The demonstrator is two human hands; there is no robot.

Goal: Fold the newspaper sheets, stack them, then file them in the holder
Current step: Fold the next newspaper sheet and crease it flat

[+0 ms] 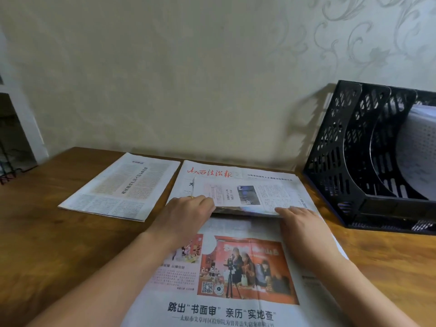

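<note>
One head-worn view looks forward and down, close over the wooden surface [59,232], facing the far wallpapered wall [165,79].

Bare forearms, no sleeves; a gold ring [191,197] on the left hand [188,212]

Home room, floral wallpaper [354,38], wooden table [59,244], black file holder [349,161] against the wall
</note>
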